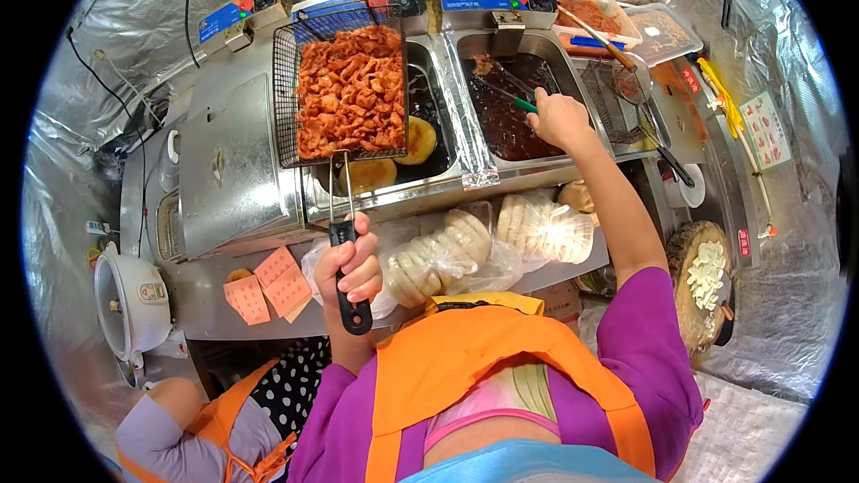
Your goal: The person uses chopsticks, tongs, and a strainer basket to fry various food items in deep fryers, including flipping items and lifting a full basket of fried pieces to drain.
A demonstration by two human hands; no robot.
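My left hand (pixel 358 259) is wrapped round the black handle of a wire fry basket (pixel 285 107). Reddish fried meat pieces (pixel 349 94) fill the basket, which is over the left fryer (pixel 447 116). Two golden flat breads (pixel 417 140) lie in that fryer's oil, partly hidden by the basket. Over the right fryer (pixel 568 80), my right hand (pixel 562 118) grips tongs (pixel 523 105) with a green handle. The tongs reach into the dark oil, near a small brownish piece (pixel 484 64) at the far left corner; whether they pinch it, I cannot tell.
Bagged pale flat breads (pixel 438 255) lie before the fryers. A strainer (pixel 630 85) and tubs (pixel 591 13) stand right; a round chopping board (pixel 684 259) bears pale chopped pieces. Left are pink papers (pixel 273 282), a white cooker (pixel 143 300) and another person (pixel 201 425).
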